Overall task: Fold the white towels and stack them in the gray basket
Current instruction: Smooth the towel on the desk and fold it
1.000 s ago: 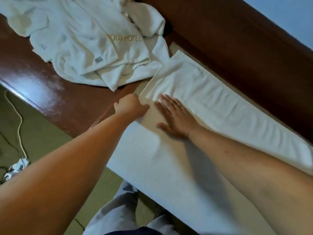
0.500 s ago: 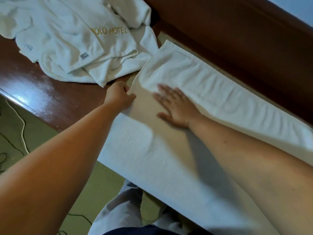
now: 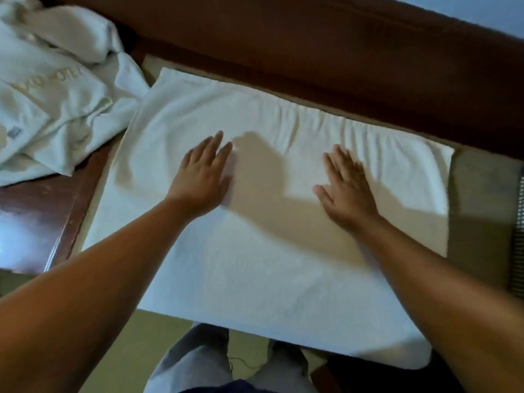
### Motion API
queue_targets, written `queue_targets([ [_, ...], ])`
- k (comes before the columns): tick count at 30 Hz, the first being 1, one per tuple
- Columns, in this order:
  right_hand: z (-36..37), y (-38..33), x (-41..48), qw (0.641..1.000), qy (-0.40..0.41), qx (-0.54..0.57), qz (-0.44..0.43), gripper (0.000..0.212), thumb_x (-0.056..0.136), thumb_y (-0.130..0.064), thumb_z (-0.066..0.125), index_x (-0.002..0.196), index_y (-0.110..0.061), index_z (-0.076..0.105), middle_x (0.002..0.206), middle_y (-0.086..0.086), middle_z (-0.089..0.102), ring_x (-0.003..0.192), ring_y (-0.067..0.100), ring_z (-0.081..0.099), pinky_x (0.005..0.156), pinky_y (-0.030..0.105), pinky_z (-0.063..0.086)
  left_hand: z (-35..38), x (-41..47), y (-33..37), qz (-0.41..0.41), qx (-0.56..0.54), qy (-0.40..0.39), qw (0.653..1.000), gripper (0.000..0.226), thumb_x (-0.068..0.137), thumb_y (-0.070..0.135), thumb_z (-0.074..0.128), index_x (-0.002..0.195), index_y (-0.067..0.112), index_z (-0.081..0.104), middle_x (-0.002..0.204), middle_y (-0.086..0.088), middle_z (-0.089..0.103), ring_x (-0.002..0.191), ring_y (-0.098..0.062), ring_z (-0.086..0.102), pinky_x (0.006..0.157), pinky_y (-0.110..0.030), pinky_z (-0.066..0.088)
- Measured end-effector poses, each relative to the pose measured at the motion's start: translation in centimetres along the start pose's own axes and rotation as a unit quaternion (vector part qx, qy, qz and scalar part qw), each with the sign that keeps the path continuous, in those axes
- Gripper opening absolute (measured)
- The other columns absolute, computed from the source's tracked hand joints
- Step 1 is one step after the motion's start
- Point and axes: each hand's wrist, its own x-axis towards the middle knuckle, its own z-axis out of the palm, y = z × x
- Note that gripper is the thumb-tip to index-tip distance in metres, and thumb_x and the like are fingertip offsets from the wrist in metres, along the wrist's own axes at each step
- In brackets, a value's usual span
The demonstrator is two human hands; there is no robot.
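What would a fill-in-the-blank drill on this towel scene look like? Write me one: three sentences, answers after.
1. The spread towel has ____ hands resting on it, the left hand and the right hand, and neither grips anything.
2. The crumpled towel pile lies on the person's ____ side of the spread towel.
3. The spread towel and the crumpled towel pile are both ____ in colour.

Missing words: two; left; white
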Motion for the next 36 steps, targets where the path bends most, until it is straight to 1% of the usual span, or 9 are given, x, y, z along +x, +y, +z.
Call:
queue_targets([
  [1,0.4,1.8,-2.0,0.999,0.014,0.004,0.037,0.074,0.101,-0.057,0.035,0.161,-0.021,0.012,0.169,0.004,-0.003,0.156,0.019,-0.006,0.125,0.046,0.005,0.9,1.1,1.6,0.026,0.004,-0.044,0.999,0.072,0.103,0.05,0.038,0.162,0.019,0.013,0.17,-0.008,-0.001,0.156,-0.029,0.002,0.126,-0.048,0.011],
  [3,0.7,5.9,-4.6,0.987,0.049,0.021,0.152,0.077,0.099,-0.062,0.034,0.161,-0.022,0.014,0.169,0.008,0.001,0.156,0.025,0.001,0.124,0.049,0.009,2.8,3.1,4.5,0.017,0.011,-0.071,0.997,0.081,0.1,0.064,0.032,0.163,0.024,0.0,0.169,-0.007,-0.013,0.156,-0.029,-0.01,0.126,-0.051,0.005],
  [6,0.3,11.5,-6.1,0.96,0.067,0.052,0.266,0.084,0.095,-0.069,0.031,0.161,-0.021,0.011,0.169,0.012,0.001,0.155,0.029,0.004,0.124,0.051,0.012,4.7,5.4,8.3,-0.058,0.023,-0.028,0.998,0.092,0.092,0.081,0.021,0.161,0.029,-0.01,0.168,-0.009,-0.018,0.154,-0.036,-0.015,0.123,-0.057,-0.003],
  [8,0.1,13.7,-5.4,0.958,0.07,0.049,0.273,0.087,0.093,-0.072,0.031,0.161,-0.02,0.011,0.169,0.011,0.001,0.155,0.027,0.004,0.124,0.049,0.011,4.7,6.4,9.7,-0.102,0.034,-0.005,0.994,0.095,0.088,0.086,0.015,0.16,0.03,-0.011,0.168,-0.011,-0.017,0.154,-0.038,-0.014,0.122,-0.058,-0.004],
  [11,-0.3,15.8,-3.6,0.952,0.087,0.05,0.29,0.089,0.093,-0.074,0.03,0.161,-0.02,0.009,0.169,0.009,0.001,0.155,0.026,0.004,0.124,0.047,0.011,4.7,8.1,10.7,-0.119,0.043,0.013,0.992,0.096,0.088,0.086,0.016,0.16,0.028,-0.009,0.168,-0.012,-0.015,0.154,-0.038,-0.012,0.122,-0.061,-0.002],
  [18,-0.7,17.7,-1.2,0.941,0.101,0.047,0.321,0.085,0.095,-0.073,0.022,0.161,-0.023,0.006,0.169,0.008,0.003,0.155,0.029,0.007,0.123,0.053,0.011,4.1,11.6,10.1,-0.114,0.052,0.019,0.992,0.095,0.09,0.083,0.019,0.16,0.026,-0.009,0.169,-0.01,-0.014,0.155,-0.034,-0.01,0.123,-0.061,0.0],
  [31,-0.4,18.9,0.1,0.929,0.103,0.017,0.355,0.09,0.091,-0.074,0.024,0.16,-0.021,0.0,0.168,0.013,0.002,0.155,0.032,0.001,0.12,0.062,0.007,3.7,12.9,9.6,-0.1,0.069,0.011,0.993,0.097,0.09,0.081,0.019,0.161,0.022,-0.012,0.168,-0.009,-0.017,0.155,-0.029,-0.015,0.123,-0.055,-0.004],
  [33,-0.8,19.0,0.5,0.926,0.082,0.004,0.369,0.09,0.09,-0.072,0.024,0.16,-0.021,0.0,0.168,0.015,0.003,0.155,0.035,0.002,0.12,0.062,0.006,3.4,13.6,9.2,-0.077,0.064,-0.012,0.995,0.101,0.088,0.084,0.019,0.16,0.022,-0.013,0.168,-0.007,-0.02,0.155,-0.026,-0.018,0.122,-0.054,-0.007],
  [36,-2.2,17.3,0.6,0.91,0.045,-0.012,0.412,0.087,0.093,-0.064,0.026,0.16,-0.014,0.003,0.168,0.016,-0.002,0.155,0.034,-0.002,0.122,0.059,0.002,2.0,12.1,5.4,0.015,0.045,-0.066,0.997,0.1,0.089,0.084,0.02,0.16,0.022,-0.013,0.168,-0.002,-0.022,0.154,-0.021,-0.021,0.124,-0.05,-0.007],
])
